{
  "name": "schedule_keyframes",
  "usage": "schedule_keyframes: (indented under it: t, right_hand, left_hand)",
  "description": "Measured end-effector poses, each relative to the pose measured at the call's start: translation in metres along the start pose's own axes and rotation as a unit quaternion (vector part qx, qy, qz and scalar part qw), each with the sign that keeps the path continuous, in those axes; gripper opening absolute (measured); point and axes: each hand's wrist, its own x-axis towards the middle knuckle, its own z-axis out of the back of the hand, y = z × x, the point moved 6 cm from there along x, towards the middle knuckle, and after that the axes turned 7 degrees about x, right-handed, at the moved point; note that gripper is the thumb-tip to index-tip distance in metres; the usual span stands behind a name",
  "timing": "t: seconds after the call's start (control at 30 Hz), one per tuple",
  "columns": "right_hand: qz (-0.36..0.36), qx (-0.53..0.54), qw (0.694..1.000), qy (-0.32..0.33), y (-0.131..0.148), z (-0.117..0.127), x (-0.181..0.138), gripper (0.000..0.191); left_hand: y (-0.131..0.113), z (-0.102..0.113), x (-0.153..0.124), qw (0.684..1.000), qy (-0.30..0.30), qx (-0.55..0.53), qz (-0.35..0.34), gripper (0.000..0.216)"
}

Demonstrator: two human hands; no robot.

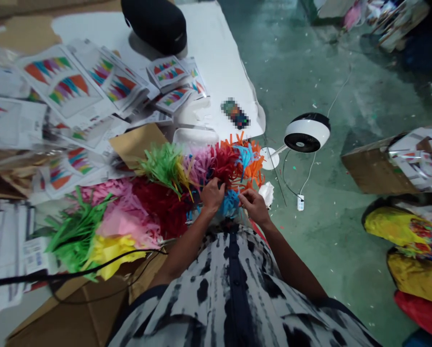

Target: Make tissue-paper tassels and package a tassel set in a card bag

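Observation:
A row of paper tassels in green, yellow, lilac, dark red, blue and orange lies along the table's near edge in front of me. My left hand [213, 194] is closed at the dark red tassel [225, 161], fingers curled into the fringe. Just to its right, my right hand [255, 205] pinches with thumb and forefinger beside a light blue tassel [229, 205]; what sits between the fingertips is too small to make out. The green tassel [163, 166] and orange tassel [255, 166] lie at either side of the hands.
Left of me lie loose pink, green and yellow tassels [118, 217]. Printed packets [57, 79] and a black case [156, 24] cover part of the white table [223, 53]. A white fan [307, 132] stands on the floor, right. Cardboard box [378, 166] stands farther right.

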Motion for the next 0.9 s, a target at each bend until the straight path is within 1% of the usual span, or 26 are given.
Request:
schedule_keyframes:
  t: [0.07, 0.17, 0.23, 0.3, 0.37, 0.43, 0.5, 0.53, 0.63, 0.7, 0.77, 0.83, 0.9]
  right_hand:
    - [0.020, -0.062, 0.997, -0.032, 0.004, 0.007, 0.000, 0.034]
    - [0.047, -0.165, 0.975, -0.141, 0.015, 0.035, -0.001, 0.030]
    - [0.052, -0.211, 0.956, -0.195, 0.021, 0.053, -0.002, 0.028]
    - [0.062, -0.238, 0.948, -0.203, 0.024, 0.059, -0.001, 0.029]
    - [0.107, -0.260, 0.945, -0.164, 0.027, 0.049, 0.004, 0.027]
    - [0.185, -0.283, 0.936, -0.097, 0.032, 0.024, 0.009, 0.023]
    - [0.257, -0.309, 0.915, -0.031, 0.036, -0.004, 0.013, 0.021]
    - [0.282, -0.320, 0.904, -0.007, 0.038, -0.017, 0.016, 0.021]
    - [0.324, -0.320, 0.888, 0.058, 0.044, -0.043, 0.024, 0.024]
    - [0.334, -0.285, 0.892, 0.108, 0.048, -0.052, 0.027, 0.022]
    - [0.318, -0.225, 0.910, 0.138, 0.051, -0.056, 0.028, 0.017]
    - [0.277, -0.161, 0.937, 0.137, 0.052, -0.055, 0.030, 0.016]
    - [0.225, -0.115, 0.959, 0.128, 0.051, -0.054, 0.031, 0.020]
  left_hand:
    - [-0.003, -0.006, 0.001, 1.000, 0.005, 0.017, 0.007, 0.029]
    - [-0.005, -0.009, 0.002, 0.999, 0.012, 0.028, 0.011, 0.029]
    - [-0.004, -0.003, 0.003, 0.999, 0.012, 0.028, 0.015, 0.024]
    - [-0.003, 0.010, 0.005, 1.000, 0.008, 0.023, 0.013, 0.024]
    - [-0.006, 0.029, 0.005, 1.000, 0.000, 0.020, -0.001, 0.023]
    - [-0.012, 0.052, 0.005, 0.999, -0.022, 0.027, -0.032, 0.022]
    - [-0.022, 0.074, 0.002, 0.995, -0.048, 0.042, -0.079, 0.020]
    - [-0.027, 0.083, 0.000, 0.992, -0.053, 0.047, -0.108, 0.020]
    - [-0.035, 0.101, -0.008, 0.982, -0.031, 0.024, -0.186, 0.016]
    - [-0.032, 0.109, -0.013, 0.980, -0.018, -0.037, -0.194, 0.015]
    - [-0.022, 0.112, -0.016, 0.974, 0.000, -0.158, -0.162, 0.014]
    - [-0.011, 0.110, -0.018, 0.945, 0.021, -0.306, -0.111, 0.025]
    - [-0.004, 0.103, -0.020, 0.908, 0.032, -0.413, -0.062, 0.032]
